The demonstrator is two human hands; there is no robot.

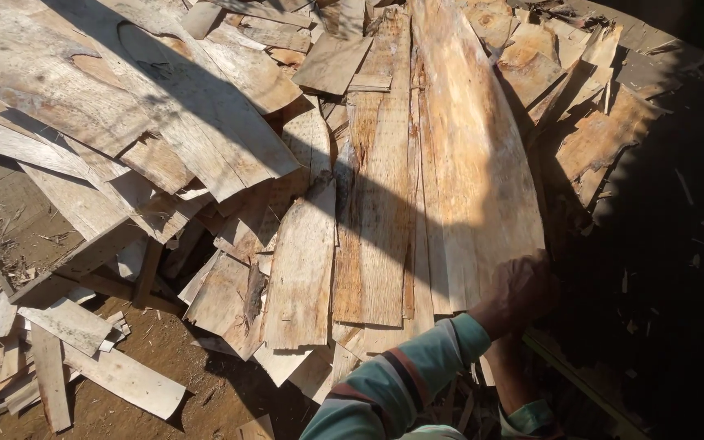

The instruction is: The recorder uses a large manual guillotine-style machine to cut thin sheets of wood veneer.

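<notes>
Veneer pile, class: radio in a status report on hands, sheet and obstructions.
One hand grips the near edge of the long veneer sheet. Other hand hidden. Sheet lies atop the loose veneer pile; nothing on top of it.

Bare brown dirt ground [165,358] carried a sprawling heap of thin wood sheets [303,163], with loose short strips [83,358] and small chips scattered on the dirt at the lower left.
</notes>
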